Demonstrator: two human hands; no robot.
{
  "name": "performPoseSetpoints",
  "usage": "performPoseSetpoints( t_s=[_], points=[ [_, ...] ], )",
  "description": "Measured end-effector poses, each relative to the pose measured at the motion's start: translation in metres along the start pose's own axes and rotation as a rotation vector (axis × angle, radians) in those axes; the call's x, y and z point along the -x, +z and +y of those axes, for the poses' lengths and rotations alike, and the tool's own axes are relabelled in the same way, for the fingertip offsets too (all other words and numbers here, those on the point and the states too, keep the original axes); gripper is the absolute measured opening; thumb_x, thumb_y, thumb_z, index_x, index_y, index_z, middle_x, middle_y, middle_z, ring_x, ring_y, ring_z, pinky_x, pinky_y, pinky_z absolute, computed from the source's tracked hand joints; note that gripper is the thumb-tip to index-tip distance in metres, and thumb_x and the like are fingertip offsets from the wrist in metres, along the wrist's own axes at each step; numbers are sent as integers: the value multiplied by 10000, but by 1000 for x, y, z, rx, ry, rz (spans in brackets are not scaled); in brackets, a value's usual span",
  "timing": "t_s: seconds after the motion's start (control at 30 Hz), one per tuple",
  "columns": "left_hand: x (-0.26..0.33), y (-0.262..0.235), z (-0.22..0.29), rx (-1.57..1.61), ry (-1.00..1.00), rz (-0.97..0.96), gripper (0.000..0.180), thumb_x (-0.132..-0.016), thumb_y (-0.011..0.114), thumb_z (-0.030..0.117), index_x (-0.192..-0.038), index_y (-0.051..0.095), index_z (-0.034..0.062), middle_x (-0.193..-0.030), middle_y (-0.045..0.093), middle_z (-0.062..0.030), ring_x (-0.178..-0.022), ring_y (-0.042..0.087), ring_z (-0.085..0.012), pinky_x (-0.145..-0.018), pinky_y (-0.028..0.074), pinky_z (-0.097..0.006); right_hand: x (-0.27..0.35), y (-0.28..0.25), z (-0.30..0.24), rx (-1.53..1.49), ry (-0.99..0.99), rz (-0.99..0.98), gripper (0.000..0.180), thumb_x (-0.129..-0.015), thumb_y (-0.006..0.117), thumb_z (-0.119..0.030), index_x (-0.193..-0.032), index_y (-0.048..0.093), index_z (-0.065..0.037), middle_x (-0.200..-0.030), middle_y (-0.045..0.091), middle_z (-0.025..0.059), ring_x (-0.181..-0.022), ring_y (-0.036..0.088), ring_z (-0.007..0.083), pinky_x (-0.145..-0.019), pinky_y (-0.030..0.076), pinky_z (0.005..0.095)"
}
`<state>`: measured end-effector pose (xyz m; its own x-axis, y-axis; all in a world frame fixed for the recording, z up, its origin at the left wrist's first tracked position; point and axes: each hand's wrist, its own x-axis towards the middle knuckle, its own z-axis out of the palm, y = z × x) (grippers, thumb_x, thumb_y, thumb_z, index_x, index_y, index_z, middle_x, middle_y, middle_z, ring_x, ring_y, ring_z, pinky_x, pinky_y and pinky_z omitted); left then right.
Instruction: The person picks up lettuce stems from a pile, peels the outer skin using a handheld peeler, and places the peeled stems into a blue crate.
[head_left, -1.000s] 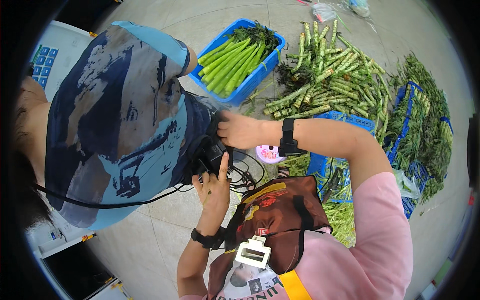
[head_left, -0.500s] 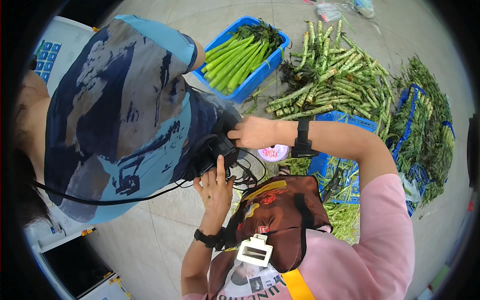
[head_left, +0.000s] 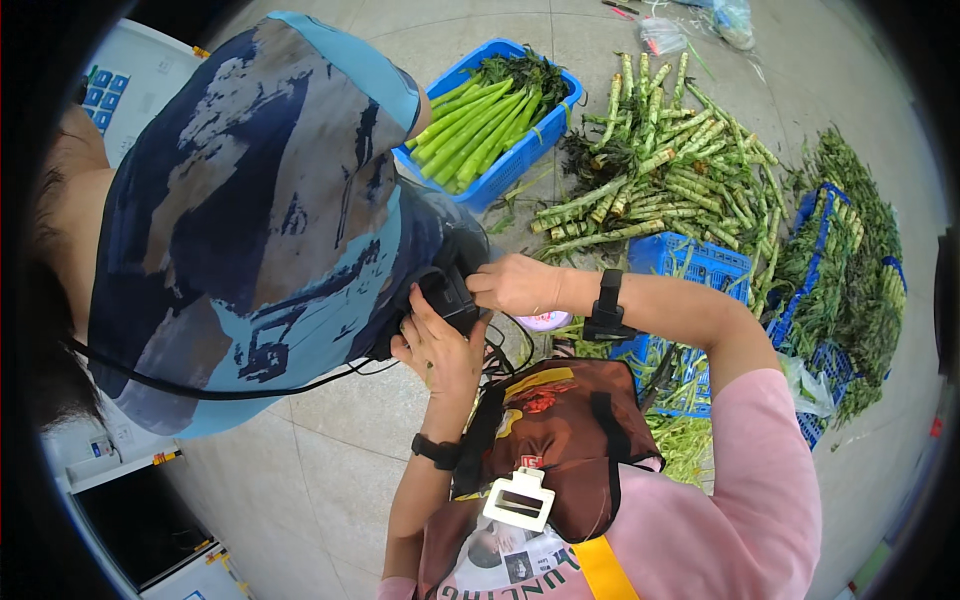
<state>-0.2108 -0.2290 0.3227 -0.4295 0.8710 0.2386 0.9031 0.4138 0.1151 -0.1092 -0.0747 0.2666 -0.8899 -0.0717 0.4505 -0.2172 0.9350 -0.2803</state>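
A person in a blue, grey and navy patterned shirt [head_left: 270, 200] stands at my left, with a black box-shaped device [head_left: 448, 298] at the waist. My left hand [head_left: 440, 350] holds the device from its near side, the index finger lying along its face and the other fingers bent beneath. On the device's right edge, my right hand [head_left: 518, 285] has its thumb and fingers pinched together. What lies inside that pinch is hidden. Black cables [head_left: 505, 345] hang loosely beside the device, below my right hand. Both my wrists wear black straps.
A blue basket [head_left: 505, 170] holds peeled green stem lettuce with leaves. Unpeeled stalks [head_left: 690, 170] lie heaped on the floor at its right. A blue crate [head_left: 700, 265], leafy bundles [head_left: 845, 260] and peelings [head_left: 685, 445] are further right. A white cabinet [head_left: 150, 75] stands far left.
My left hand has shifted up and right, its index finger now lying over the device. My right hand has moved slightly right and down, still at the device's edge.
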Motion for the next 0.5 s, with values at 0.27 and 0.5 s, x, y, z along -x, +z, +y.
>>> performPoseSetpoints(
  t_s=[0.27,0.5],
  points=[
    [-1,14,-17,151,78,90,900,-673,815,232,-1351,294,-50,-1061,610,-173,-1068,560,-337,-884,329,-468,4,4,-3,9,41,95,98,-682,625,-161,-708,602,-69,-826,509,36,-796,579,213,-619,522,332],
    [-8,10,-20,283,38,-37,776,-719,774,147,-1323,325,-44,-1153,547,-232,-1030,563,-400,-913,395,-483,3,5,-6,63,8,323,127,-684,614,-176,-765,633,-80,-843,499,23,-806,547,204,-647,479,316]
  ],
)
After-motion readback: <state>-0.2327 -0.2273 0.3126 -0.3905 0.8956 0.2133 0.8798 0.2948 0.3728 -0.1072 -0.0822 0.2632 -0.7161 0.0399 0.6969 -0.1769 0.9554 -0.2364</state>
